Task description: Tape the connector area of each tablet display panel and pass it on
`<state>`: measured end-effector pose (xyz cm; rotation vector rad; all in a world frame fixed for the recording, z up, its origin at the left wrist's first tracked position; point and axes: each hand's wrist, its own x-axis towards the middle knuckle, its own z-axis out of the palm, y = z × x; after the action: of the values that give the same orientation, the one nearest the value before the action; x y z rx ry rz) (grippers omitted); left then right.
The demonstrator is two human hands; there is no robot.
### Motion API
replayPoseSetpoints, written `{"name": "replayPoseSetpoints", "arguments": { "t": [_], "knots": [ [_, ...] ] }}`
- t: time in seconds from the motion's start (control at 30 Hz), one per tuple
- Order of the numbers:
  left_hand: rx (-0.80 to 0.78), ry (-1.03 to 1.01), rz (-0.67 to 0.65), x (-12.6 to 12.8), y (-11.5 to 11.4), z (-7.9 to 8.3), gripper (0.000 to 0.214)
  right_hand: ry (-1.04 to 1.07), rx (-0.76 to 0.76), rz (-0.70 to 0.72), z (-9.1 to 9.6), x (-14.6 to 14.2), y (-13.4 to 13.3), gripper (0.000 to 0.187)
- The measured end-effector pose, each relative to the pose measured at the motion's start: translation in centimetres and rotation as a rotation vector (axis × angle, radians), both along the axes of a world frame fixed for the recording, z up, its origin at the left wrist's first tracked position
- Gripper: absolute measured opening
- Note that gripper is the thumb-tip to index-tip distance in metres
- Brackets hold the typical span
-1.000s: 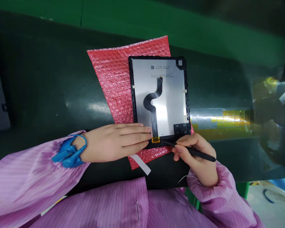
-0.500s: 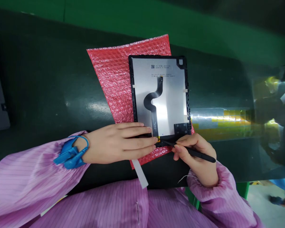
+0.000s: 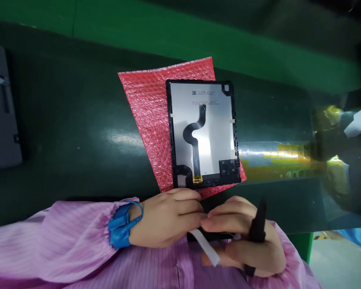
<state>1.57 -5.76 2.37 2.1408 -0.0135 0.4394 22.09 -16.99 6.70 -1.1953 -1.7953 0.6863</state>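
A tablet display panel [image 3: 212, 112] lies face down on a red bubble-wrap sheet [image 3: 152, 104], its silver back crossed by a black flex cable [image 3: 195, 136] with an orange end. My left hand [image 3: 165, 218] is below the panel, fingers pinched on a white strip [image 3: 204, 247]. Just right of it, my right hand [image 3: 246, 241] meets the left at the fingertips, closed round a black stylus-like tool [image 3: 257, 226] that stands upright in the palm. Both hands are off the panel.
The panel rests on a dark green belt [image 3: 78, 120] with a bright green rail [image 3: 168, 36] behind. A grey device [image 3: 1, 112] sits at the far left. Clear film with yellow patches [image 3: 276, 158] lies to the right.
Both hands have pulled back from the panel's lower edge toward my body. The tool tip has left the flex cable end and now points up. The white strip is now between my fingertips.
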Motion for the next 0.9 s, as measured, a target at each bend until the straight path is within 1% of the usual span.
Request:
{"name": "replayPoseSetpoints", "arguments": {
  "t": [0.07,0.1,0.17,0.23,0.3,0.37,0.43,0.5,0.57,0.63,0.7,0.77,0.9],
  "knots": [
    [-0.006,0.005,0.004,0.2,-0.4,-0.2,0.027,0.011,-0.069,-0.007,0.8,-0.8,0.8,0.011],
    [-0.009,-0.001,0.002,0.3,-0.4,-0.3,0.025,0.043,-0.076,-0.01,1.1,-1.1,1.1,0.013],
    [-0.008,-0.02,0.021,0.3,-0.3,-0.4,0.023,0.118,-0.052,-0.016,1.7,-1.1,1.5,0.019],
    [0.01,-0.044,0.089,0.2,0.0,-0.5,0.032,0.218,-0.044,-0.024,2.3,-0.4,1.8,0.023],
    [0.078,-0.061,0.19,0.0,0.6,-0.5,0.043,0.324,-0.075,-0.104,3.1,0.7,2.5,0.027],
    [0.213,-0.06,0.26,-0.3,1.8,-0.5,0.041,0.339,-0.156,-0.218,3.4,1.7,3.8,0.035],
    [0.375,-0.073,0.288,-0.6,3.4,-0.6,0.03,0.246,-0.28,-0.283,3.0,2.3,5.7,0.04],
    [0.504,-0.099,0.312,-0.9,5.2,-0.8,0.023,0.145,-0.409,-0.264,1.9,2.5,7.8,0.046],
    [0.571,-0.088,0.344,-1.1,6.6,-0.9,0.023,0.101,-0.495,-0.219,0.4,2.5,9.8,0.05],
    [0.591,-0.042,0.354,-1.3,7.6,-1.0,0.023,0.096,-0.533,-0.186,-0.9,2.4,11.3,0.053],
    [0.589,0.001,0.357,-1.4,8.0,-0.9,0.022,0.092,-0.545,-0.166,-1.7,2.4,12.2,0.053],
    [0.577,0.035,0.361,-1.4,8.2,-0.9,0.022,0.073,-0.551,-0.159,-2.0,2.5,12.8,0.053],
    [0.56,0.101,0.361,-1.3,8.1,-0.9,0.025,0.031,-0.554,-0.163,-1.7,2.5,13.5,0.053]
  ]
}}
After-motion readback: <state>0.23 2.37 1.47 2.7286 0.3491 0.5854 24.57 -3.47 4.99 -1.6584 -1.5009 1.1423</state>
